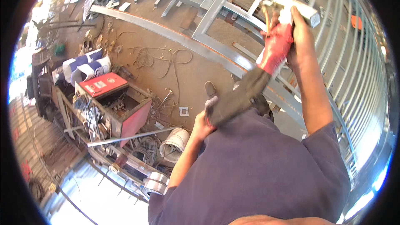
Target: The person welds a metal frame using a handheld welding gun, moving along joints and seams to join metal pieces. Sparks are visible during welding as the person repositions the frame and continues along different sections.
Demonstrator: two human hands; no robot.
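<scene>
The left hand clasps the near end of a long dark-and-red sleeve-like piece, slanting up before the torso — the right hand meets its red end, grip unclear through blur — near a steel frame.

Bright light floods the left edge of a cluttered work area, where loose cable loops across a brown floor near an open, red-topped cabinet; a pale bucket sits close by, ribbed sheeting at lower left.
</scene>
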